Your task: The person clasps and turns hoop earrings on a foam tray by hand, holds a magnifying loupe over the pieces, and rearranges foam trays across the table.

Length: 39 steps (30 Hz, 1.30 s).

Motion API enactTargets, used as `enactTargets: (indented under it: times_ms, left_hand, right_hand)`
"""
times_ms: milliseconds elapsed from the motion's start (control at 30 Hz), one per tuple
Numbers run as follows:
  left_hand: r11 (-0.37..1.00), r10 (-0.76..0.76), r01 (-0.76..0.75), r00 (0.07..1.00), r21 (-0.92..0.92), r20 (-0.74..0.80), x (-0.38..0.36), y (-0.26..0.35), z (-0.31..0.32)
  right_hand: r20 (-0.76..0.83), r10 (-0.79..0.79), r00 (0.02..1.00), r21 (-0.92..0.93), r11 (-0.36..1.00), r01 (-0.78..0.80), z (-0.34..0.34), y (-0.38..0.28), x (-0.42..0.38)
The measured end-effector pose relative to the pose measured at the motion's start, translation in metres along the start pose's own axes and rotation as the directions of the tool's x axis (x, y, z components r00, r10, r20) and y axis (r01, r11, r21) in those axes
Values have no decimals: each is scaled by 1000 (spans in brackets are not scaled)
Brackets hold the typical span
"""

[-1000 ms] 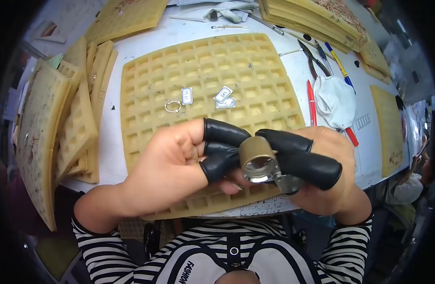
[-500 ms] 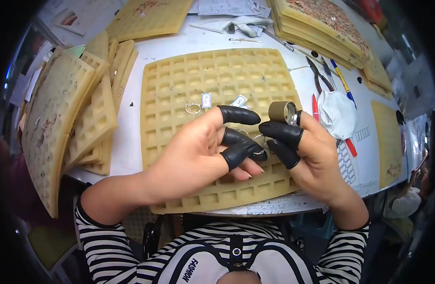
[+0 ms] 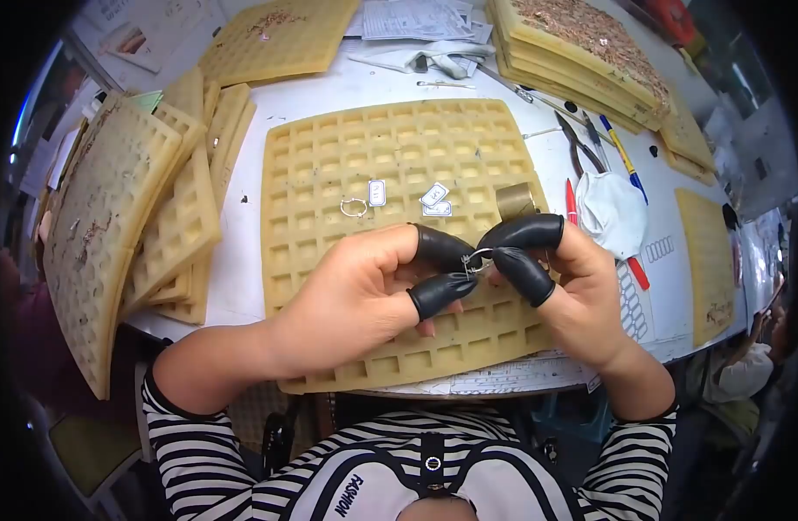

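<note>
My left hand (image 3: 364, 282) and my right hand (image 3: 577, 286) meet over the yellow tray, with black rubber cots on their fingertips. Between them is a small silver ring (image 3: 480, 254), pinched from the left and from the right by thumb and fingertip. Part of the ring is hidden by the cots. A brass-coloured loupe (image 3: 515, 201) sits against the back of my right fingers; how it is held cannot be seen. Another silver ring (image 3: 354, 207) lies on the tray to the left, beside a small white tag (image 3: 377, 193). Two more tags (image 3: 434, 196) lie near the middle.
The yellow grid tray (image 3: 407, 369) fills the table's middle. More trays lean in a stack (image 3: 112, 208) at left, and others pile up (image 3: 581, 61) at back right. Pliers (image 3: 581, 146), a red pen (image 3: 571, 201) and a white cloth (image 3: 611, 208) lie to the right.
My left fingers have closed from a looser spread into a pinch on the ring. My right fingers have tilted, turning the loupe's lens out of sight.
</note>
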State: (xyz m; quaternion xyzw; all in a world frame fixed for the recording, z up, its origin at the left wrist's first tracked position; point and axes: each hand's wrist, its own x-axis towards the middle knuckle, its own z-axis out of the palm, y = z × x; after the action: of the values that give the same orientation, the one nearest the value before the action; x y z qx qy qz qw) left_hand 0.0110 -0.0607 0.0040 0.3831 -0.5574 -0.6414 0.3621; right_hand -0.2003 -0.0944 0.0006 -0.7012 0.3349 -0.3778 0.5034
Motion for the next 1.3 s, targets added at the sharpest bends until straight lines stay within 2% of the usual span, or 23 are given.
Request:
enactTargets:
  times_ms: [33, 100, 133, 167, 200, 233, 267, 300, 367, 400, 433, 533, 767, 1167, 1267, 1300]
  left_hand:
    - [998, -28, 28, 1000, -63, -3, 0, 0, 0]
    - [979, -84, 82, 996, -188, -3, 0, 0, -1]
    - [967, -99, 95, 995, -235, -5, 1, -1, -2]
    - [967, -100, 96, 995, -235, -4, 2, 0, -4]
    - [955, -149, 146, 989, -259, 8, 2, 2, -6]
    - [939, -199, 197, 980, -281, 22, 3, 2, -7]
    - [944, -196, 189, 981, -272, -1, 3, 2, -5]
    - [938, -214, 204, 977, -281, -5, 3, 2, -5]
    - [939, -194, 192, 981, -285, 21, 3, 3, -5]
    - [939, -195, 194, 980, -285, 24, 3, 4, -5]
    - [929, -217, 215, 976, -301, 26, 3, 5, -4]
    - [913, -252, 249, 967, -323, 34, 3, 7, -3]
    - [894, -298, 293, 954, -340, 38, 2, 7, -4]
    - [920, -255, 266, 964, -287, 76, 0, 6, -7]
    - [914, -245, 255, 967, -316, 71, -2, 5, -5]
    - [935, -222, 219, 975, -278, 22, -3, 5, -3]
  right_hand:
    - [-1, 1, 1000, 2, 1000, -1, -1, -2, 0]
    - [88, 89, 992, -145, 986, -76, -5, -7, -1]
    - [129, -13, 992, -204, 978, 40, -9, -3, 0]
    - [128, -13, 992, -204, 978, 39, -10, -4, 0]
    - [105, -111, 988, -293, 946, 137, -11, -6, 0]
    - [91, -210, 973, -381, 896, 229, -12, -6, 0]
    - [13, -405, 914, -470, 805, 363, -9, 5, 5]
    - [-99, -369, 924, -443, 848, 291, -5, -5, 0]
    - [-162, -556, 815, -434, 782, 447, -3, 11, 5]
    - [-93, -581, 809, -504, 728, 464, -6, 7, 1]
    - [198, -361, 911, -641, 655, 399, -19, -12, -9]
    - [195, -584, 788, -609, 558, 564, -12, -5, -2]
    - [202, -572, 795, -580, 585, 568, -11, -4, -4]
    - [220, -537, 814, -520, 641, 564, -13, -6, -6]
    - [226, -544, 808, -516, 636, 573, -14, -7, -6]
    - [229, -551, 802, -512, 633, 581, -14, -7, -6]
